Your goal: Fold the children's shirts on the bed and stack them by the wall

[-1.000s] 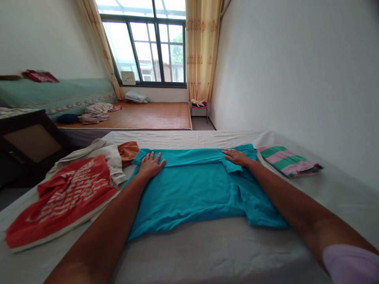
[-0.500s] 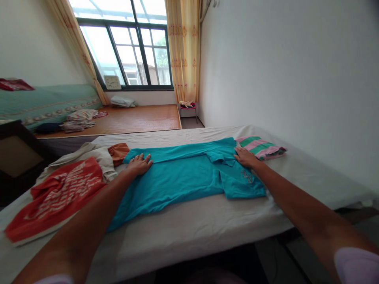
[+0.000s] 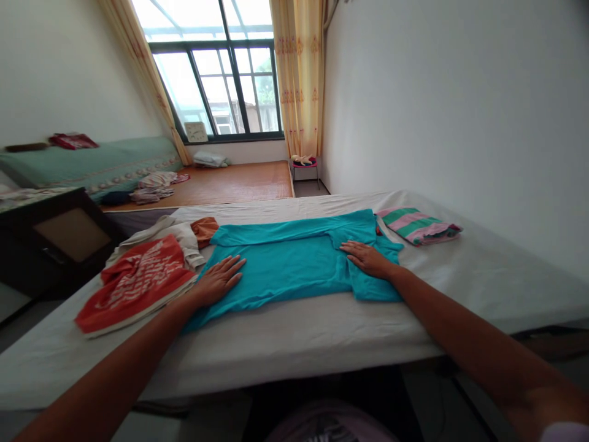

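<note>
A turquoise T-shirt (image 3: 285, 264) lies spread sideways on the bed, its far side folded inward along its length. My left hand (image 3: 221, 280) rests flat on its left end, fingers stretched out. Near the sleeve end at the right, my right hand (image 3: 367, 259) lies on the cloth with its fingers extended, covering part of the shirt there. Neither hand grips anything. Just left of the shirt are a red garment with white lettering (image 3: 142, 279) and a beige garment (image 3: 184, 236). A folded pink-and-green striped cloth (image 3: 418, 226) sits beyond my right hand.
The white-sheeted bed (image 3: 294, 350) runs across in front of me, against a white wall (image 3: 451, 110) at the right. A dark cabinet (image 3: 55, 239) stands at the left. Behind are a second bed with a brown mat (image 3: 234, 181) and a small stool (image 3: 306, 164).
My right hand has moved left and nearer along the shirt, off its far right edge. My left hand has slid nearer to me. The camera view has turned slightly left.
</note>
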`<act>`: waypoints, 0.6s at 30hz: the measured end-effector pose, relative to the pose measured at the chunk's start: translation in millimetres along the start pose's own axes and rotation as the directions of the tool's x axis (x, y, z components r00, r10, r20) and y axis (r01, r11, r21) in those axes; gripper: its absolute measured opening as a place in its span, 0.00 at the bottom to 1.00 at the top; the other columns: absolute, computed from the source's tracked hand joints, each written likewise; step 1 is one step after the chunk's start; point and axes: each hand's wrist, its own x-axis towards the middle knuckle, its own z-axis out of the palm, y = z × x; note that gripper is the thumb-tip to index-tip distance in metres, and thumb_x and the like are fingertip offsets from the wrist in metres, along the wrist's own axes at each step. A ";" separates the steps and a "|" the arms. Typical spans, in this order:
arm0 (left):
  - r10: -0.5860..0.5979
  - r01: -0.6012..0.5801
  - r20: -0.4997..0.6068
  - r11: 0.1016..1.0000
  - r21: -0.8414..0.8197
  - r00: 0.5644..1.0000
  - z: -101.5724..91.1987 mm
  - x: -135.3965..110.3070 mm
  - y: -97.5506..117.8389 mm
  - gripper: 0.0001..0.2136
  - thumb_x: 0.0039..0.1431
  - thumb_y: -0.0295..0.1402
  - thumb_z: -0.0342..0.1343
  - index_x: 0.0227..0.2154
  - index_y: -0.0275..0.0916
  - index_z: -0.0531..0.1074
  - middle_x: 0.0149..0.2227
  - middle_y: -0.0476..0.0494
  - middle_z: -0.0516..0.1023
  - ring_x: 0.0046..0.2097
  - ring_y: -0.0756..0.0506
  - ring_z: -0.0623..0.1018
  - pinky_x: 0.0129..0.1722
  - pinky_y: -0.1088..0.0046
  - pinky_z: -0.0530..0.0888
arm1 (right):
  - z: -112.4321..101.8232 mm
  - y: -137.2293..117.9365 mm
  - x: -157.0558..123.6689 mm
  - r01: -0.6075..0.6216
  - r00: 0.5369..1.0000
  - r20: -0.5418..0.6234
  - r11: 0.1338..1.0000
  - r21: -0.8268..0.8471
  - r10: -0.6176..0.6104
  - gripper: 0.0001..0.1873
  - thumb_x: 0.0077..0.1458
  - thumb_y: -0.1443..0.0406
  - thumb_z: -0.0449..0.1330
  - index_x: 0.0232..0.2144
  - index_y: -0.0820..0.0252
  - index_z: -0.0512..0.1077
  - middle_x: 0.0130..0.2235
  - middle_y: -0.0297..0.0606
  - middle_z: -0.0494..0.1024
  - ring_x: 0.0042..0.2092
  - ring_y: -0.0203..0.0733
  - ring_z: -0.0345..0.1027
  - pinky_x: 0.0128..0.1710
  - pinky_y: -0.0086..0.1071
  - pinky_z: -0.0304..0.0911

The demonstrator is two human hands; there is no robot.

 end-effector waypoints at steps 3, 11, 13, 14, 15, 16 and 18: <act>-0.018 0.018 -0.004 0.999 -0.029 1.000 -4.4 -15.8 -13.0 0.28 0.67 0.48 0.34 0.66 0.44 0.50 0.68 0.45 0.48 0.68 0.40 0.49 0.65 0.55 0.50 | -11.4 -3.8 -3.8 -0.018 0.999 0.030 0.996 0.091 0.015 0.24 0.62 0.56 0.49 0.57 0.55 0.68 0.60 0.42 0.68 0.63 0.49 0.56 0.62 0.49 0.52; 0.260 -0.184 0.184 0.919 -0.349 0.948 -47.2 -79.7 -20.1 0.22 0.56 0.49 0.55 0.53 0.52 0.72 0.67 0.49 0.55 0.65 0.36 0.59 0.62 0.59 0.59 | -78.3 -36.7 -52.1 -0.255 0.933 0.335 0.899 0.356 0.132 0.28 0.53 0.48 0.59 0.53 0.53 0.71 0.54 0.42 0.73 0.54 0.51 0.67 0.55 0.44 0.62; 0.264 -0.190 0.199 0.925 -0.328 0.944 -50.3 -92.2 -20.4 0.22 0.53 0.49 0.58 0.51 0.52 0.73 0.67 0.49 0.55 0.64 0.36 0.60 0.62 0.61 0.59 | -87.7 -46.4 -65.3 -0.205 0.904 0.426 0.907 0.367 0.032 0.35 0.47 0.49 0.65 0.56 0.51 0.67 0.58 0.41 0.68 0.59 0.53 0.61 0.61 0.46 0.53; 0.246 -0.180 0.190 0.934 -0.309 0.951 -49.6 -96.0 -20.6 0.21 0.53 0.48 0.58 0.50 0.51 0.74 0.66 0.49 0.56 0.64 0.37 0.61 0.62 0.62 0.60 | -89.2 -50.1 -70.1 -0.173 0.904 0.428 0.917 0.359 0.003 0.38 0.46 0.50 0.66 0.58 0.51 0.66 0.60 0.41 0.66 0.61 0.53 0.57 0.64 0.48 0.46; 0.219 -0.162 0.171 0.941 -0.297 0.961 -47.7 -98.3 -20.7 0.19 0.54 0.48 0.57 0.48 0.51 0.75 0.66 0.49 0.57 0.63 0.38 0.63 0.62 0.63 0.61 | -88.9 -52.7 -73.5 -0.152 0.912 0.410 0.925 0.347 -0.004 0.38 0.46 0.51 0.66 0.59 0.51 0.65 0.61 0.42 0.65 0.62 0.53 0.55 0.65 0.50 0.40; 0.190 -0.140 0.148 0.945 -0.295 0.971 -44.9 -99.2 -21.1 0.17 0.55 0.47 0.56 0.46 0.50 0.76 0.65 0.49 0.60 0.63 0.39 0.64 0.61 0.64 0.61 | -87.3 -54.1 -75.7 -0.147 0.926 0.377 0.929 0.340 0.009 0.35 0.49 0.51 0.64 0.58 0.52 0.66 0.60 0.43 0.66 0.62 0.53 0.55 0.65 0.51 0.37; 0.123 -0.087 0.093 0.943 -0.321 0.988 -38.7 -97.9 -22.6 0.14 0.56 0.47 0.54 0.40 0.50 0.77 0.62 0.50 0.65 0.61 0.40 0.67 0.61 0.65 0.62 | -82.5 -53.3 -76.9 -0.178 0.950 0.306 0.920 0.349 0.068 0.26 0.54 0.52 0.59 0.53 0.53 0.71 0.57 0.43 0.70 0.60 0.52 0.60 0.65 0.52 0.39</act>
